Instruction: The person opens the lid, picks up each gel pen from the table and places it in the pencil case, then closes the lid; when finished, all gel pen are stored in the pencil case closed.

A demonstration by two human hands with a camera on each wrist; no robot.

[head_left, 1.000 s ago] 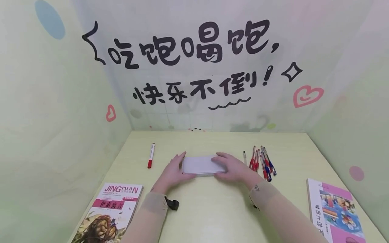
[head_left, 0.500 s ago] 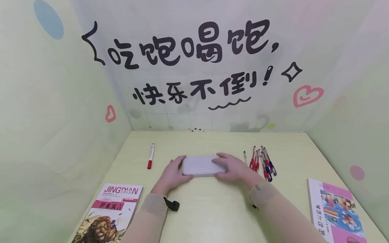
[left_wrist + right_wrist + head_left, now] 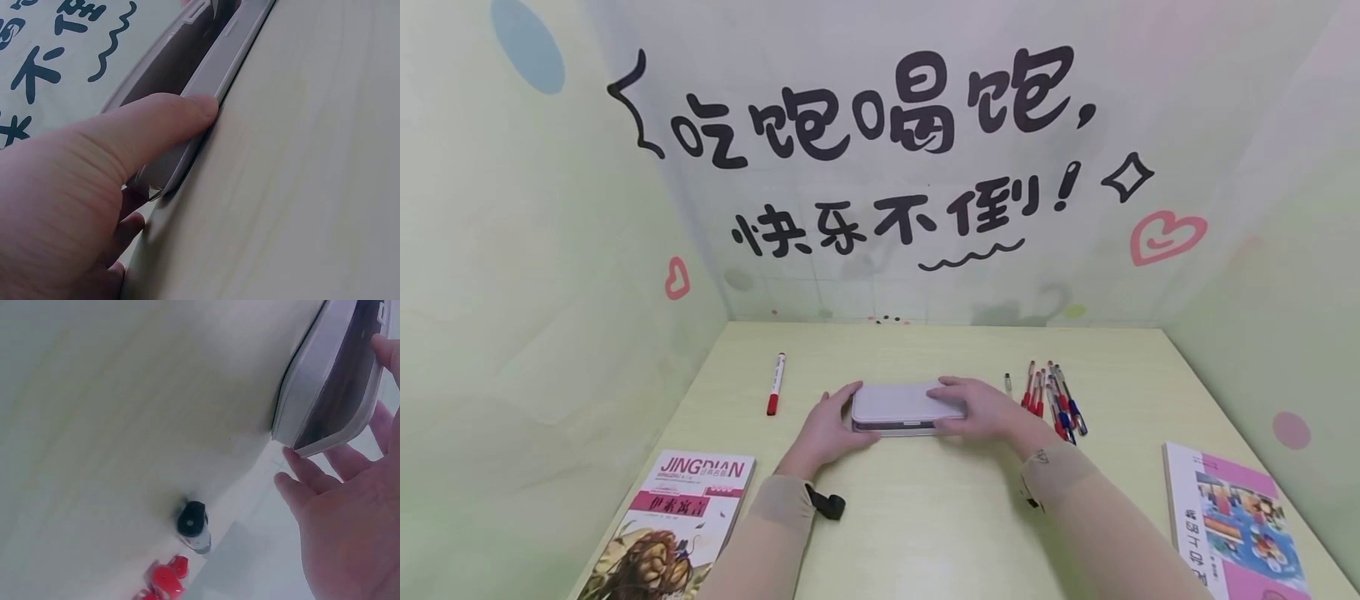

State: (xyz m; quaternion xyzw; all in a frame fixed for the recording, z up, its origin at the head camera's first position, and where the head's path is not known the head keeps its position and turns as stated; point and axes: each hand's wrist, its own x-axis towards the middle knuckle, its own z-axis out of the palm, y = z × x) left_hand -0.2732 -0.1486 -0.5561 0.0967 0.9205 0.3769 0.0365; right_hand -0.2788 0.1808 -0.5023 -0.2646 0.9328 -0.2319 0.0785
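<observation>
Two hands at the ends of a flat grey hinged pencil tin [image 3: 904,407], its lid just parted along the near edge.

Nearest, two picture books [image 3: 673,523] lie at the table's [image 3: 925,517] front corners. Mid-table, the tin's long axis runs left to right between the hands. The left hand [image 3: 826,429] grips the left end, thumb [image 3: 164,122] pressed on the base rim. The right hand [image 3: 983,410] lies over the right end, fingers curled round the raised lid. The tin's inside is too dark to read, and its hinge side is hidden. Beyond, a red marker [image 3: 775,384] lies to the left and a bunch of red and blue pens [image 3: 1054,398] to the right.
</observation>
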